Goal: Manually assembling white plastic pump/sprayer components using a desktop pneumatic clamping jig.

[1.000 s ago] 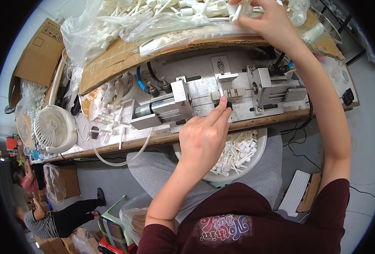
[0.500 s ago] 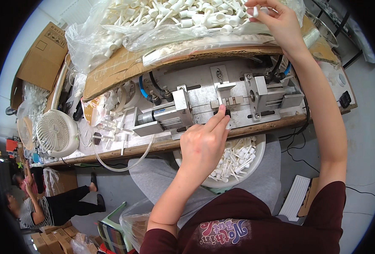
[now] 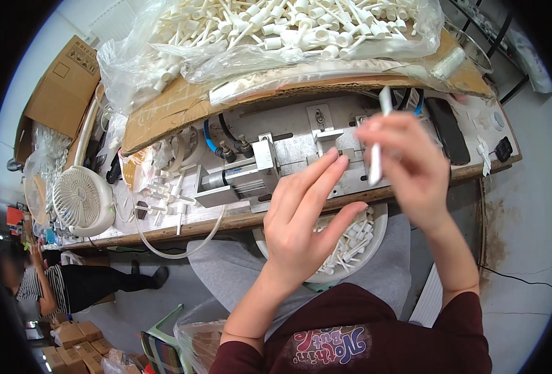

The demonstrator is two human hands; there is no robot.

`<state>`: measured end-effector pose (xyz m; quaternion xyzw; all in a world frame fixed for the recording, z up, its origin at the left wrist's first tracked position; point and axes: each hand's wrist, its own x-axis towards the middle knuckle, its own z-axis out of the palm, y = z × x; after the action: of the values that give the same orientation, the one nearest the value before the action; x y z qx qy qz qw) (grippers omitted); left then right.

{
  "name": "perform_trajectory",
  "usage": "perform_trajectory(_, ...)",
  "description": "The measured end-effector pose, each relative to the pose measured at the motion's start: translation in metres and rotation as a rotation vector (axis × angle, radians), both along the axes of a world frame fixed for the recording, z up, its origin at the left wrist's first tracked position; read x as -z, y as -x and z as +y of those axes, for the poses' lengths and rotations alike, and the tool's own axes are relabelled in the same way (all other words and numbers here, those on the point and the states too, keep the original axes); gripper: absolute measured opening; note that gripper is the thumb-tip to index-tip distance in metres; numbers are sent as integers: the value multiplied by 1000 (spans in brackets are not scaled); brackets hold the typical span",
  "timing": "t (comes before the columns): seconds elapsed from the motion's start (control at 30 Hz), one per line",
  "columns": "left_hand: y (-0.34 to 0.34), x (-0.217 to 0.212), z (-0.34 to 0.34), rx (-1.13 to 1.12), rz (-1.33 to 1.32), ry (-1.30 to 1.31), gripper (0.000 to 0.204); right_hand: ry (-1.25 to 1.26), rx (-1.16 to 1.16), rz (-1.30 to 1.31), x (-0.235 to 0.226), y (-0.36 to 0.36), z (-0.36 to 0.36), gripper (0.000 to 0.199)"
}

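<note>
My right hand (image 3: 407,165) pinches a thin white plastic stick (image 3: 379,138), held upright over the right part of a small metal press (image 3: 276,165) on the wooden bench. My left hand (image 3: 307,215) hovers with straight, spread fingers and holds nothing; its fingertips reach the press's middle block. Under both hands, on my lap, sits a white bowl (image 3: 375,246) with several white plastic pieces. At the back of the bench lies a clear bag full of white plastic parts (image 3: 276,28).
A small white fan (image 3: 83,201) stands at the bench's left end, with loose white parts (image 3: 161,190) and a clear hose (image 3: 164,249) near it. Cardboard boxes (image 3: 61,87) sit far left. A dark phone (image 3: 447,129) lies at right. Another person (image 3: 52,290) sits at lower left.
My right hand came down from the bag at the back with a white stick, to just above the press. My left hand lifted off the press and spread its fingers.
</note>
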<state>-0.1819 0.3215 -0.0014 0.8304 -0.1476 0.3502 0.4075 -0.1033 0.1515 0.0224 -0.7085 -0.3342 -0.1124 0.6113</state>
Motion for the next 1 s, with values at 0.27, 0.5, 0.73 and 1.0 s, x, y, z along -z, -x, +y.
perform_trajectory(0.27,12,-1,3,130,92,118,50,-51,-363,910,-3,31,-7,24)
perform_trajectory(0.5,16,13,2,44,151,62,37,-77,-248,837,9,33,-13,19)
perform_trajectory(0.73,3,30,3,-159,170,-442,29,-242,-191,596,5,41,-22,21)
perform_trajectory(1.0,-6,21,8,-155,204,-483,27,-260,-139,396,9,41,-26,40)
